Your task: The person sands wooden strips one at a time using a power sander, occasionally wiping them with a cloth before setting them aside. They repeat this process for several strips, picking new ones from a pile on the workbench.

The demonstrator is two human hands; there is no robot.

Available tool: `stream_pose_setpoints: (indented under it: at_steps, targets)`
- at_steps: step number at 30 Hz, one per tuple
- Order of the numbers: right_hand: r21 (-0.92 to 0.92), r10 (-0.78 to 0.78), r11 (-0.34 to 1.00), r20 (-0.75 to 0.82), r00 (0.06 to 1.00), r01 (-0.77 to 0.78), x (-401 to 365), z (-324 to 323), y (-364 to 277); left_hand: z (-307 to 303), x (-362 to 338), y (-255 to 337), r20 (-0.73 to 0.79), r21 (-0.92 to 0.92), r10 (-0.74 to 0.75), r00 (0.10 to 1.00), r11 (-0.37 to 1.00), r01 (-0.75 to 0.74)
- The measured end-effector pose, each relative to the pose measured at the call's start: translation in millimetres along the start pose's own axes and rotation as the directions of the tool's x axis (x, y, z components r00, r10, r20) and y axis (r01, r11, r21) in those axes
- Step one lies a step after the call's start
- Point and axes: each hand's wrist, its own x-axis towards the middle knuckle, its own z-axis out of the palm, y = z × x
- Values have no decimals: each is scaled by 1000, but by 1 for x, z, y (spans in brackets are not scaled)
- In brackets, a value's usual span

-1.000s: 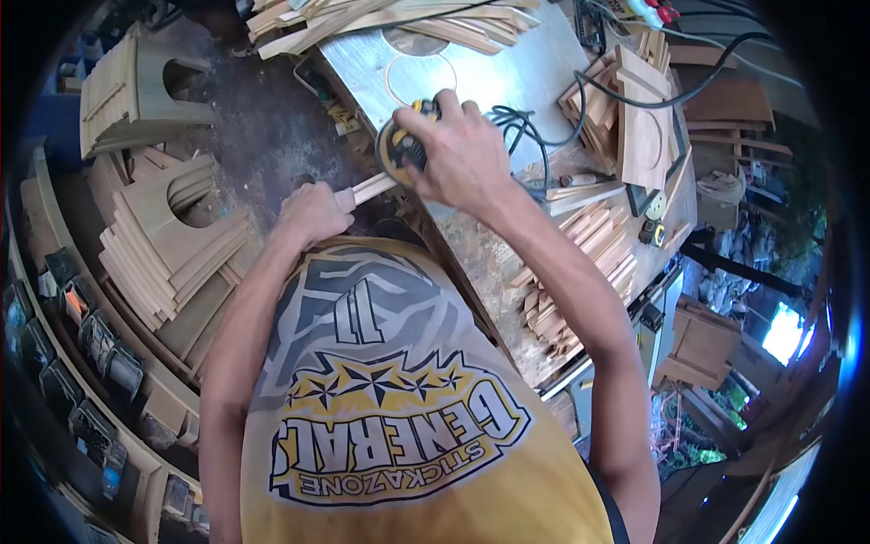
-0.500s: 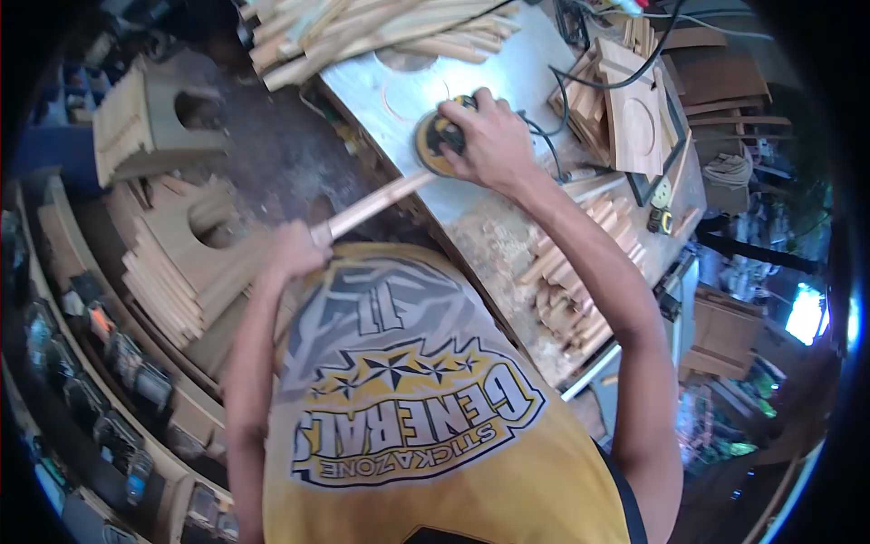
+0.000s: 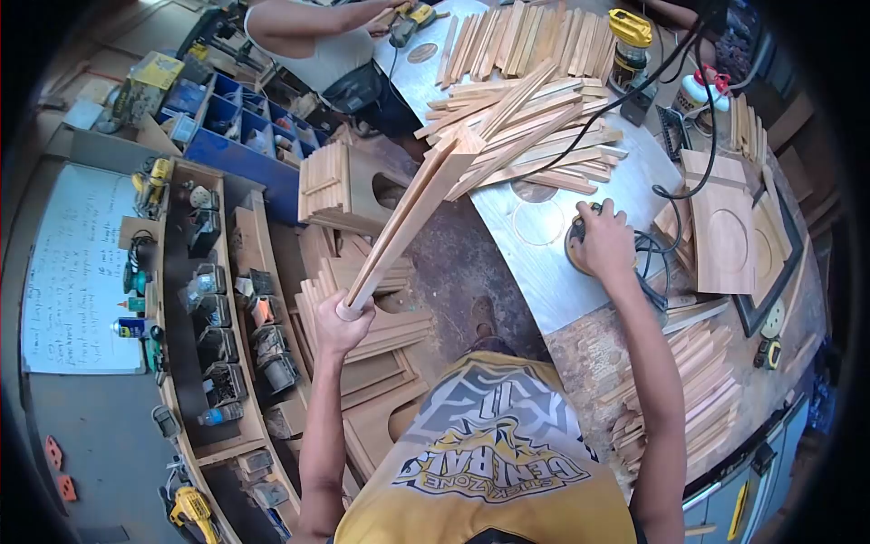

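Note:
My left hand (image 3: 343, 326) is closed round the lower end of a long wooden strip (image 3: 419, 216). The strip slants up and away, with a dark groove along its length, and its far end overlaps the pile of wooden strips (image 3: 553, 136) in my view. On the metal-topped workbench (image 3: 566, 295), my right hand (image 3: 609, 243) grips a yellow and black sander (image 3: 574, 245) from above. The hand covers much of the sander. A round outline and a round hole mark the metal sheet beside it.
Wooden panels with round recesses (image 3: 725, 231) lean at the right of the bench, with a black cable (image 3: 684, 192) nearby. More strips (image 3: 693, 399) lie at the bench's near side. Wooden box pieces (image 3: 340, 186) stand at left. Another person (image 3: 313, 36) works at the far end.
My left hand has lifted the wooden strip away from the sander and pointed it up and forward. My right hand stays on the sander. The view has swung toward the left and farther ahead.

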Motion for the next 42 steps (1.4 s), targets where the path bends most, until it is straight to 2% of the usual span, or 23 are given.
stream_pose_setpoints:
  at_steps: [3, 5, 7, 11, 13, 17, 19, 21, 23, 24, 25, 26, 27, 28, 29, 30, 32, 33, 35, 36, 38, 42]
  targets:
    - [22, -13, 1000, -22, 1000, 14, 1, 3, 3, -3, -3, 36, 12, 16, 22, 1000, 1000, -22]
    - [28, -19, 999, -48, 999, 20, 1, 1, 4, -2, -7, 50, -8, -24, 91, 996, 996, -91]
    - [42, -23, 999, -1, 1000, 23, 1, -3, 5, -4, -11, 61, 9, 60, 81, 997, 995, -81]
    - [70, -29, 997, 8, 1000, 28, 2, -3, 11, -2, -18, 81, 33, 29, 2, 999, 1000, -3]
    - [73, -45, 996, 14, 999, 44, 1, -5, 12, 1, -20, 87, 38, -71, -8, 999, 997, 11]
    - [28, -98, 995, 76, 992, 96, -7, -7, 15, 9, -18, 88, 84, -32, -21, 996, 999, 24]
    - [22, -101, 995, 85, 991, 99, -15, -6, 16, 19, -18, 86, 118, 15, -85, 989, 996, 84]
    - [48, -88, 995, 93, 992, 84, -25, -10, 14, 35, -20, 78, 205, -30, -106, 973, 993, 115]
    - [30, -76, 997, 86, 993, 74, -39, -7, 14, 69, -26, 55, 323, -58, -211, 923, 969, 242]
    - [52, -91, 995, 53, 994, 88, -48, -5, 14, 82, -29, 62, 421, -34, -287, 861, 943, 331]
    - [68, -107, 992, 23, 994, 106, -58, -5, 12, 103, -37, 55, 460, -60, -281, 842, 937, 345]
    - [58, -110, 992, 35, 993, 108, -68, -8, 9, 128, -48, 42, 508, -29, -246, 825, 953, 302]
    - [33, -81, 996, 123, 989, 77, -79, -10, 4, 153, -61, 30, 558, -6, -211, 803, 966, 258]
    - [4, -121, 993, 122, 985, 122, -99, -6, 1, 190, -78, 17, 626, 94, -166, 762, 986, 138]
    - [20, -185, 983, 88, 979, 184, -107, -3, -5, 202, -86, 15, 665, 52, -153, 731, 986, 158]
    - [-22, -179, 983, 131, 975, 184, -114, -6, -14, 210, -92, 16, 685, 54, -199, 700, 973, 224]
    - [-53, -220, 972, 111, 969, 227, -113, -18, -36, 221, -92, 10, 702, 87, -286, 652, 943, 321]
    - [-79, -235, 966, 140, 962, 247, -112, -26, -45, 207, -79, 19, 731, 145, -339, 592, 925, 351]
    - [23, -121, 993, 160, 980, 118, -110, -40, -65, 210, -72, 7, 753, 211, -358, 552, 926, 313]
    - [29, -93, 996, 143, 985, 89, -109, -43, -73, 207, -71, 5, 760, 196, -365, 537, 918, 346]
    - [-4, -111, 994, 150, 982, 113, -102, -37, -80, 200, -70, -2, 758, 195, -319, 569, 943, 269]
    - [-67, -119, 989, 158, 980, 131, -98, -14, -85, 208, -76, -14, 763, 184, -329, 556, 936, 302]
